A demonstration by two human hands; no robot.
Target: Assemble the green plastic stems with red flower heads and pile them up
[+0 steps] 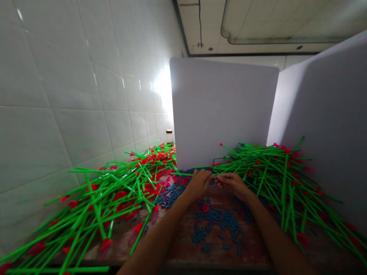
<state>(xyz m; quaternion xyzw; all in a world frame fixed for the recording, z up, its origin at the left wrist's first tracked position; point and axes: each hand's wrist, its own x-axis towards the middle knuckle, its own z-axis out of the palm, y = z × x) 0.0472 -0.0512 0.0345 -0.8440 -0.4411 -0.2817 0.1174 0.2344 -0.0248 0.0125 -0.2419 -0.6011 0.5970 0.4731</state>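
Note:
Over the middle of the table my left hand [201, 180] is closed round a thin green plastic stick [181, 174], whose free end points left. Close to its fingertips, my right hand [233, 182] has its thumb and fingers pinched together; whatever sits between them is too small to make out. Below and between my forearms lie many small blue capsule-shaped pieces [222, 219], with a red cup-shaped piece [205, 207] among them. More blue pieces [171, 194] are heaped just left of my left hand.
Green sticks with red cup-shaped ends form a big pile at left [114, 202] and another at right [275, 175]. White panels [223, 114] stand behind and to the right. A tiled wall [94, 126] runs along the left; a lidded jar [169, 136] stands beyond the left pile.

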